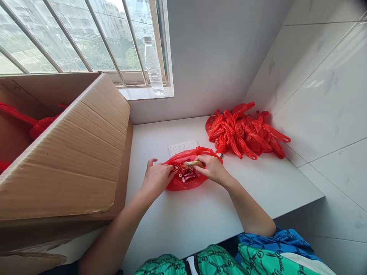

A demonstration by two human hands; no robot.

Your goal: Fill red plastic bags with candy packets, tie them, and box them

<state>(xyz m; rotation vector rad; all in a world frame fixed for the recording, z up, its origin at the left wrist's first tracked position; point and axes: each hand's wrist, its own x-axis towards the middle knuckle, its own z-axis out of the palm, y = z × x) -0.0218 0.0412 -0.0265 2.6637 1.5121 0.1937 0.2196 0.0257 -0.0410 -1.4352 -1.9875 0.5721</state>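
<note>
A red plastic bag (185, 186) lies with its mouth spread wide on the white table. My left hand (156, 177) pinches the bag's left rim between thumb and fingers. Over the opening, my right hand (214, 168) grips a small yellow-and-white wrapped packet (192, 164), whose contents I cannot make out. Beneath it, dark red printed packets (187, 175) sit inside the bag. A sheet of paper with writing (183, 146) lies behind the bag and is partly covered by it.
Several knotted red plastic bags (243, 130) are heaped at the table's back right. On the left stands an open cardboard box (71, 152) with red bags inside. A clear water bottle (154, 68) stands on the sill by the barred window. Tiled wall (323, 95) bounds the right.
</note>
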